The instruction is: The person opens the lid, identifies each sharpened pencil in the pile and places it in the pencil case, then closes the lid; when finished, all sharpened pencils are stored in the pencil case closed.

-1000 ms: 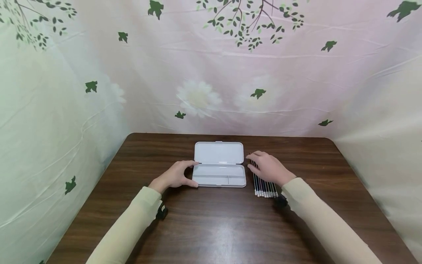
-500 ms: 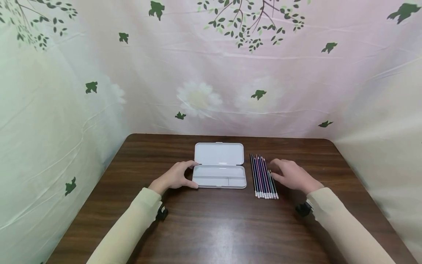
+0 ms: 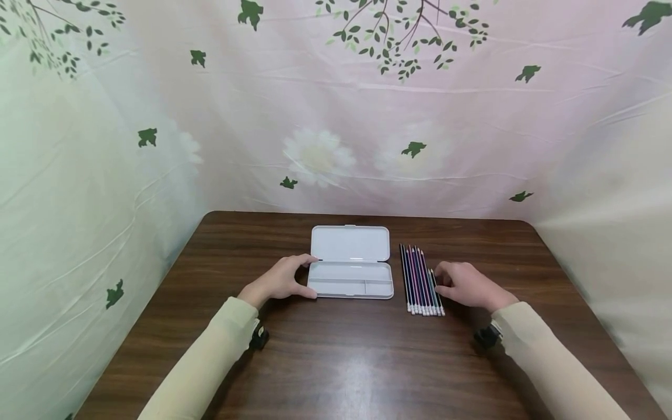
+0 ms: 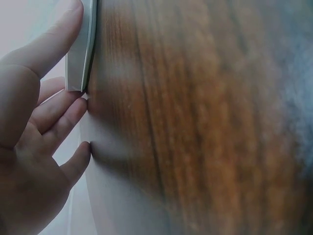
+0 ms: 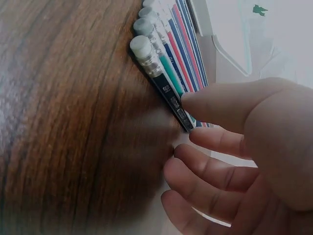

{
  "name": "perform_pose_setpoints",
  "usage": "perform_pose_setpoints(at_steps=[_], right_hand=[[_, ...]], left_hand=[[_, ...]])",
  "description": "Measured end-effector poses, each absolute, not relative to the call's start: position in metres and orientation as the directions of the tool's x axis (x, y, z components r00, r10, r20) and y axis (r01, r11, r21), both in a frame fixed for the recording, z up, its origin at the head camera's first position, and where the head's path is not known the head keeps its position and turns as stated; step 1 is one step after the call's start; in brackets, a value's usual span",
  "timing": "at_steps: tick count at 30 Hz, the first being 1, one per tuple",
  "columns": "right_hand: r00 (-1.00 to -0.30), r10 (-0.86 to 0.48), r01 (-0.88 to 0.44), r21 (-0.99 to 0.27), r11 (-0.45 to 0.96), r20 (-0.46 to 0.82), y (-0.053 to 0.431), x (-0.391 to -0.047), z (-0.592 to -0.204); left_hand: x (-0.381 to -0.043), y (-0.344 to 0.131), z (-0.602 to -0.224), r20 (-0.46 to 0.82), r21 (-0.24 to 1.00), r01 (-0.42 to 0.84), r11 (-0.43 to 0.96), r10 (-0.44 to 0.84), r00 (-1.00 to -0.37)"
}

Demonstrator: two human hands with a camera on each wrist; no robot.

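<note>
A white hinged pencil case (image 3: 336, 289) lies with its lid (image 3: 350, 244) folded back. My left hand (image 3: 280, 279) holds its left end, thumb at the near corner and index finger by the hinge. In the left wrist view the case's corner (image 4: 78, 63) sits between thumb and fingers. Right of the case lies a row of pencils (image 3: 415, 280), white erasers facing me. My right hand (image 3: 467, 284) is at the row's right side, where thumb and index finger pinch the outermost black pencil (image 5: 165, 88). A green pencil (image 5: 168, 71) lies beside it.
Everything rests on a dark brown wooden table (image 3: 336, 361) with rounded far corners. A pale cloth backdrop (image 3: 336, 105) with leaves, birds and flowers hangs behind and along both sides. The case's tray has a long compartment and smaller ones in front.
My right hand has moved from over the pencils to their right side, uncovering the row, and its thumb and fingers have closed in on the outermost pencil. The left hand stays put.
</note>
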State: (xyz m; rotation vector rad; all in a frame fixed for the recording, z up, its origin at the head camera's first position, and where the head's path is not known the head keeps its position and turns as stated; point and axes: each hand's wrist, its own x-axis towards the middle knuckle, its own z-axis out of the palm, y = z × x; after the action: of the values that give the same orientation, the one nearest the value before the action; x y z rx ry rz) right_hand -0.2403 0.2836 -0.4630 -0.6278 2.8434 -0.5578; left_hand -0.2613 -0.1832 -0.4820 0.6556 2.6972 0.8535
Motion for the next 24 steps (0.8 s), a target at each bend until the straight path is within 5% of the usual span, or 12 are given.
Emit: perform_pose_setpoints(at_steps=[24], right_hand=[[-0.935,-0.292,-0.218,-0.325,0.92,-0.199,0.2864,-0.2419,-0.4548]], left_hand=[[-0.2629,-0.1833,-0.4834,-0.087,0.587,0.343,0.733,0.479,-0.873]])
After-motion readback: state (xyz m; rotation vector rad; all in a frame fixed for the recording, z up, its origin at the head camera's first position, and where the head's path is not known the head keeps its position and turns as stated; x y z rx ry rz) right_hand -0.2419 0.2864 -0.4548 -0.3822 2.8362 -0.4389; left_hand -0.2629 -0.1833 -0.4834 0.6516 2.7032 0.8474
